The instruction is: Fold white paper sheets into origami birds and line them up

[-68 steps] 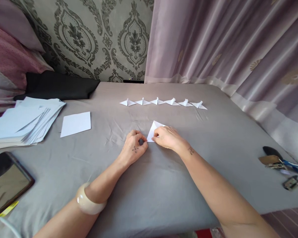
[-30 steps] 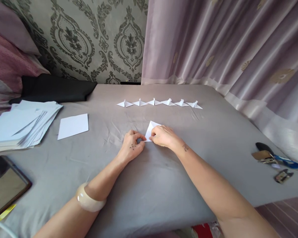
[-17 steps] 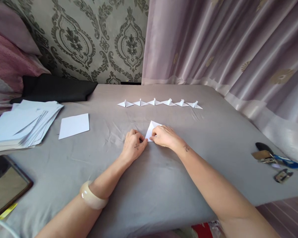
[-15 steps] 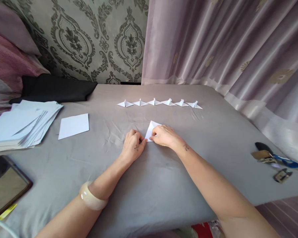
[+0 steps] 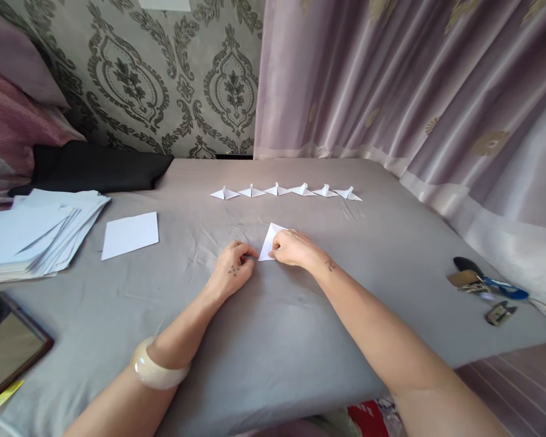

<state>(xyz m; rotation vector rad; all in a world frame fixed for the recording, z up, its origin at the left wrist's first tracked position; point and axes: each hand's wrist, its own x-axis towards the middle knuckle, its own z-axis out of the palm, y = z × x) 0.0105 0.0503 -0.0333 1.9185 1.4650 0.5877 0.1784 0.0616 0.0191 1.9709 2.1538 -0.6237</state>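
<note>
right hand (image 5: 291, 247) grasping folded white paper (image 5: 267, 244), left hand (image 5: 233, 268) curled by its left corner, cannot tell if gripping, six paper birds (image 5: 276, 190) beyond both hands, flat sheet (image 5: 130, 235) farther left

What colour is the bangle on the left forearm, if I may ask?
The bangle is creamy white, clearest in the head view.

Wallpaper (image 5: 184, 91): grey, dark damask motifs. Curtain (image 5: 327, 73): mauve, tan round flowers. Surface cloth (image 5: 300, 346): plain grey. Paper (image 5: 264, 247) and folded birds (image 5: 276, 189): white. Folded cloth (image 5: 95, 170): black. Bangle (image 5: 157, 367): cream. Key tag (image 5: 461, 278): tan.
</note>
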